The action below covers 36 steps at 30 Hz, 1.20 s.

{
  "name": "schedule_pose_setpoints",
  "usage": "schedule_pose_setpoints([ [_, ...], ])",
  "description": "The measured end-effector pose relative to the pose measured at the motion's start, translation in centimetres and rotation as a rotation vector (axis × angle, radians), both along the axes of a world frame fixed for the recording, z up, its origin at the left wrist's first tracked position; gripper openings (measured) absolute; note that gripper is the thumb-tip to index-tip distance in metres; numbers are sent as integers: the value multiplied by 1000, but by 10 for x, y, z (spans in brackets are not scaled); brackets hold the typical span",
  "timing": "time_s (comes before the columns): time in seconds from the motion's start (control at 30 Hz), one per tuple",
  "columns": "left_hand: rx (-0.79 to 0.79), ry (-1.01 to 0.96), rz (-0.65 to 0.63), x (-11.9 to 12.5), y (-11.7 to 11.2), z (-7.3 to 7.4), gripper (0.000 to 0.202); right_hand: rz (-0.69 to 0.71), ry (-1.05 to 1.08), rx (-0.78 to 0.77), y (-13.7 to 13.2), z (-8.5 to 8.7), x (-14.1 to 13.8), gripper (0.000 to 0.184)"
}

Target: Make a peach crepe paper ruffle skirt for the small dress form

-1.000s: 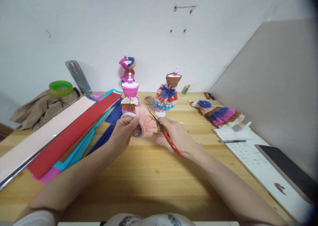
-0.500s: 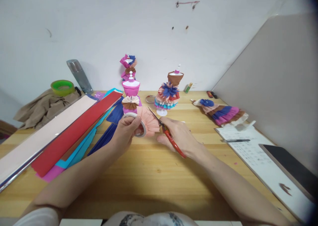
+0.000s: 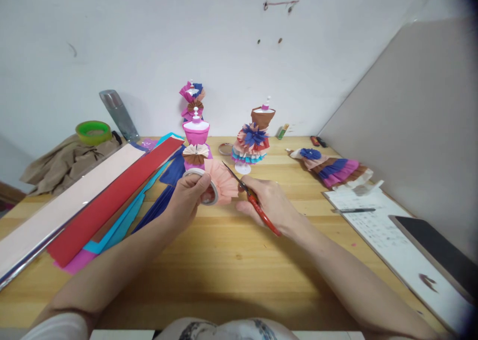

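Note:
My left hand (image 3: 186, 198) is closed round a roll of white tape (image 3: 209, 189), held just above the wooden table (image 3: 231, 270). A pleated peach paper fan (image 3: 224, 180) sits against the roll on its right side. My right hand (image 3: 271, 205) grips red-handled scissors (image 3: 257, 208), whose blades point up and left across the peach paper. Directly behind my hands stands a small mannequin with a pink top (image 3: 196, 133).
Long sheets of pink, red, cyan and blue paper (image 3: 93, 200) lie at the left. Two more dressed mannequins (image 3: 256, 141) stand at the back; another lies on its side (image 3: 330, 170). A clipboard with a pen (image 3: 373, 225) and a dark tablet (image 3: 436, 253) lie at the right. A green tape roll (image 3: 93, 132) rests on brown cloth.
Almost nothing has moved; both hands keep their hold, and the view has tilted slightly.

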<state>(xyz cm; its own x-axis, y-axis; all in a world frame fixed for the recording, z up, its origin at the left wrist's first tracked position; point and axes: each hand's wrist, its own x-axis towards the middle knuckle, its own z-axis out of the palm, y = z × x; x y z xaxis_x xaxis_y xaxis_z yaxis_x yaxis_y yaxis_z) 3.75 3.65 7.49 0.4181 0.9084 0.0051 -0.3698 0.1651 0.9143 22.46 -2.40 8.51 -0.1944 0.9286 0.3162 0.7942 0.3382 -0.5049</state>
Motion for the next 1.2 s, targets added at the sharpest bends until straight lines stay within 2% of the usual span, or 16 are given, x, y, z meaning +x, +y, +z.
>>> schedule_pose_setpoints([
  [0.27,50,29,34,-3,1,6,54,-29,46,22,2,-1,9,36],
  [0.53,12,27,25,-5,2,12,54,20,148,45,-2,16,19,25],
  [0.7,-9,11,75,-6,1,14,47,2,137,-10,-2,15,19,24],
  [0.8,-49,-57,114,-5,0,16,46,24,152,-12,-3,12,19,21],
  [1.03,-279,-187,49,-4,0,25,30,7,111,-107,-3,12,17,25],
  [1.2,-284,-226,71,-5,-2,22,31,160,139,-79,-8,12,14,28],
])
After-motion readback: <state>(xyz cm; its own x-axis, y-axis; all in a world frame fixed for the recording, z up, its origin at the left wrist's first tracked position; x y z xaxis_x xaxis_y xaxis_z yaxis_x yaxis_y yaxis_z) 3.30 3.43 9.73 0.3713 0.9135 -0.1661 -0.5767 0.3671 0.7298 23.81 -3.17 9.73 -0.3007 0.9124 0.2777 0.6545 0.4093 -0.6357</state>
